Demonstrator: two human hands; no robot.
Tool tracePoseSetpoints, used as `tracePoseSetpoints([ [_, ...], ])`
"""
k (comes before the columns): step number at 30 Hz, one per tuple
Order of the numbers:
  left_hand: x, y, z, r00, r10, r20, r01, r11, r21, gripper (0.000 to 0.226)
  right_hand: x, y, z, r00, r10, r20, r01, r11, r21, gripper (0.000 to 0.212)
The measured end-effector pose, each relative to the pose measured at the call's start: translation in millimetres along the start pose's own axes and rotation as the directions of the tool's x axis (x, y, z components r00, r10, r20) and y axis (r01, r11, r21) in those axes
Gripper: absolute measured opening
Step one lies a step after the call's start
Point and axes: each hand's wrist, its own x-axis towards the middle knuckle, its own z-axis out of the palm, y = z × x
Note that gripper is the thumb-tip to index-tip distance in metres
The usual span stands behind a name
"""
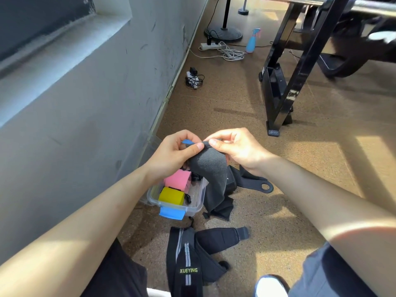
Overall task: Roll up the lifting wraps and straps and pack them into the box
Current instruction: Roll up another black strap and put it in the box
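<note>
Both hands hold up a dark grey elastic wrap by its top edge; the rest hangs down to the floor. My left hand pinches the edge next to a small blue tab, and my right hand pinches it from the other side. Below them a clear plastic box with a blue latch sits on the floor, holding a pink roll and a yellow roll. A black striped wrap marked XUEYING and a black strap lie unrolled nearer to me. Another black strap with a ring end lies right of the box.
A grey wall runs along the left, close to the box. A black metal rack frame stands at the right rear. Farther back are a power strip with white cable, a blue spray bottle, a fan base and a charger.
</note>
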Motion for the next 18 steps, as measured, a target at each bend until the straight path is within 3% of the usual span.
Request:
tracePoseSetpoints([
  [5, 0.7, -1.3, -0.7, 1.0, -0.022, -0.017, 0.021, 0.997, -0.069, 0.018, 1.7, 2.6, -0.9, 1.0, -0.025, 0.008, 0.025, 0.999, -0.036, 0.015],
  [10, 1.5, -5.1, -0.7, 1.0, -0.013, -0.017, 0.011, 0.996, -0.094, 0.004, 0.4, 1.7, -1.5, 1.0, 0.012, 0.027, -0.011, 0.998, -0.068, 0.022],
  [14, 0.8, -4.9, -0.5, 0.998, 0.024, -0.052, -0.029, 0.995, -0.095, 0.015, 0.1, 1.8, -1.4, 0.995, 0.089, 0.038, -0.084, 0.991, -0.109, 0.024],
  [18, 3.2, -8.5, -2.8, 0.997, 0.033, -0.063, -0.038, 0.995, -0.09, 0.021, 0.7, 2.0, 1.5, 0.998, 0.069, 0.014, -0.068, 0.996, -0.053, 0.014],
])
